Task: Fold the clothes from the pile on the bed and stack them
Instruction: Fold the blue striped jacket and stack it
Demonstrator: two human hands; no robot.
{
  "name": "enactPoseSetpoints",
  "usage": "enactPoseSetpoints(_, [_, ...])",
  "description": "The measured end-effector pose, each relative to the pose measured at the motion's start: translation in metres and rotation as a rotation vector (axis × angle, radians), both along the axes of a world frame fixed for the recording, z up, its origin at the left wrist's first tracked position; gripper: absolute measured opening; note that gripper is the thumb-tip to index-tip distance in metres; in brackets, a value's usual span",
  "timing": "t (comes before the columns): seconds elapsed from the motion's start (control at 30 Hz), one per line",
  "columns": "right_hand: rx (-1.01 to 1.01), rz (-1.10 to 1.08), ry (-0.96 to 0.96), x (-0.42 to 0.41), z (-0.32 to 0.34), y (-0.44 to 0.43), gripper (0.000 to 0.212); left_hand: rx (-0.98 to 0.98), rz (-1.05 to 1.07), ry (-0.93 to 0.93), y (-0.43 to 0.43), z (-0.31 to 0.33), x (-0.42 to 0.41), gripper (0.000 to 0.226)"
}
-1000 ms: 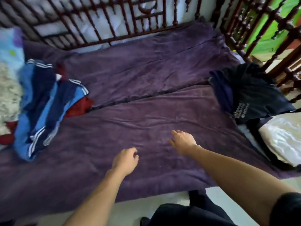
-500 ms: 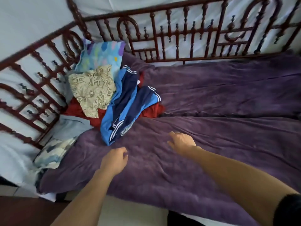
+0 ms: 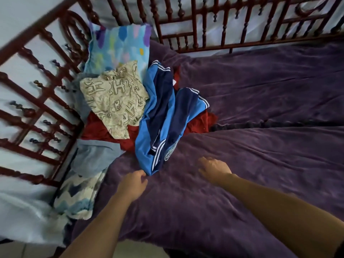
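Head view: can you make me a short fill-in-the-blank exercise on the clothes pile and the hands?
1. Directly under the blue striped garment lies a cloth coloured ____.
2. The blanket covering the bed is ____.
3. The hand at the blue striped garment's lower corner is the person's ____ one.
Missing words: red; purple; left.

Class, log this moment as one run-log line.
left hand: at blue jersey corner, grip unclear | right hand: open over purple blanket
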State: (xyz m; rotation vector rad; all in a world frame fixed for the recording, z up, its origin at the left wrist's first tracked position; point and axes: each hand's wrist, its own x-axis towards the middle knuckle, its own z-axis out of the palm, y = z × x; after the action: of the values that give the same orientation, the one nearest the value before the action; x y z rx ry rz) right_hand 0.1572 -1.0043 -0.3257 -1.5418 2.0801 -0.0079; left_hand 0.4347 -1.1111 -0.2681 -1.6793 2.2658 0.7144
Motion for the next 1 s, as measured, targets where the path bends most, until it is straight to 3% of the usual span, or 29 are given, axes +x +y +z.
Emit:
enactPoseSetpoints(0.23, [0.133,-0.195,0.050,0.050,-0.034,-0.022,0.043,0.089,-0.261,-0.011,-0.100,-0.074,0.027,0.032])
enactPoseSetpoints(0.4, [0.244,-0.291,0.014,0.104,-0.077,-0.046,0.042,0.035,-0.365,0.004,-0.166,-0.147,0.017,0.037])
enactPoseSetpoints(0.53, [0.291,-0.293,0.010,0.127,-0.100,-0.072,0.037,0.031,-0.415,0.004,-0.173,-0.204,0.001,0.061])
enactPoseSetpoints(0.6, [0.301,-0.258,0.056,0.123,-0.107,-0.094,0.032,0.024,-0.434,-0.007,-0.170,-0.223,-0.002,0.056])
enactPoseSetpoints(0.7, [0.198,-0.198,0.137,0.109,-0.117,-0.140,0.037,0.028,-0.372,0.166,-0.175,-0.237,0.004,0.033])
enactPoseSetpoints(0.8, [-0.013,-0.129,0.222,0.105,-0.136,-0.199,0.060,0.152,-0.263,0.440,-0.185,-0.229,0.028,0.031])
enactPoseSetpoints(0.87, [-0.045,0.023,0.247,0.114,-0.147,-0.239,0.075,0.175,-0.249,0.517,-0.189,-0.222,0.051,0.032])
enactPoseSetpoints(1.0, [-0.023,0.119,0.198,0.132,-0.158,-0.268,0.052,0.229,-0.151,0.587,-0.197,-0.203,0.086,0.030])
